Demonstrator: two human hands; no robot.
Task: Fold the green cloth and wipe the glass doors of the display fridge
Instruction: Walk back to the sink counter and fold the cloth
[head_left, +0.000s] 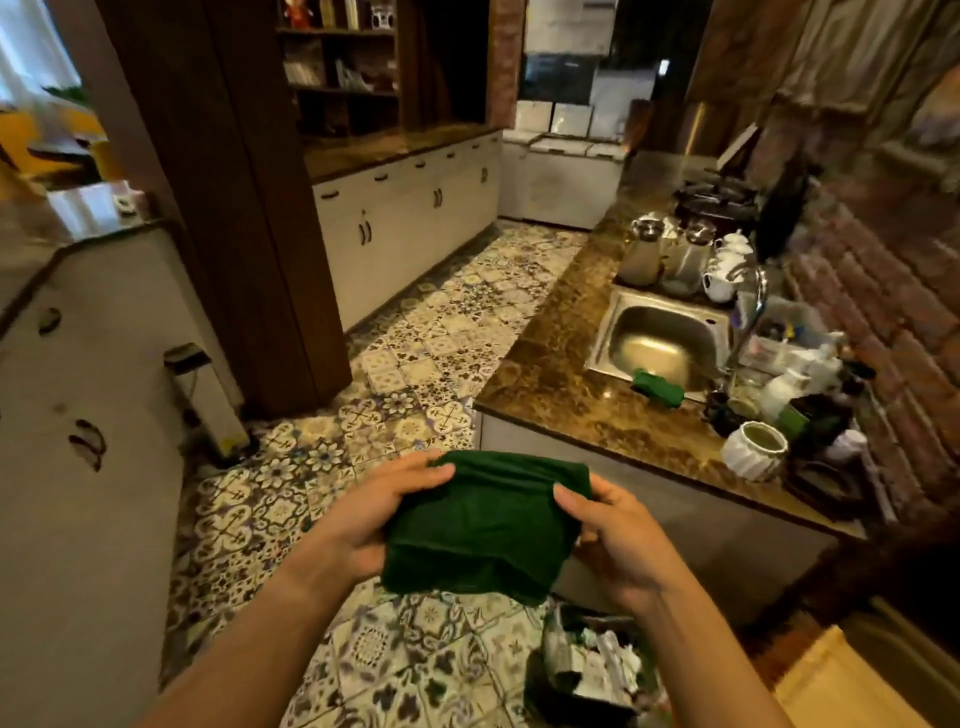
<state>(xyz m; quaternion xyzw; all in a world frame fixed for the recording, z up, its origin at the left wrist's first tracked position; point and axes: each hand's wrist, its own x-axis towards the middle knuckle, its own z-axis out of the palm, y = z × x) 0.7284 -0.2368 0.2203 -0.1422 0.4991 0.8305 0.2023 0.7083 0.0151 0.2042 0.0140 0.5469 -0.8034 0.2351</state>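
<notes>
Forearms: both enter from the bottom edge, cut off below the elbow
Left hand (363, 525): clamped on the left edge of the green cloth (483, 525); thumb on top near the upper left corner, fingers hidden underneath
Green cloth: dark green, held in mid-air between the two hands above the patterned floor tiles (415, 343), just in front of the counter (561, 384); folded into a thick, roughly square pad with several layers showing along the near edge and a soft roll along the far edge; surface matt, lightly creased
Right hand (618, 540): clamped on the right edge of the cloth; thumb pressed on top at the upper right corner, fingers concealed below
Bin (587, 670): directly below the cloth on the floor, holds crumpled waste; partly covered by the right forearm
Left cabinet (78, 467): white, blurred, cut off by the frame edge
Sink (660, 338): steel basin set in the brown stone counter, to the right of the cloth
Second green item (657, 387): lies on the near rim of the sink; too small to identify with certainty
Clutter right of sink: bottles, cups and a white ribbed pot (753, 449), blurred
Display fridge: cannot be identified with certainty in this view
</notes>
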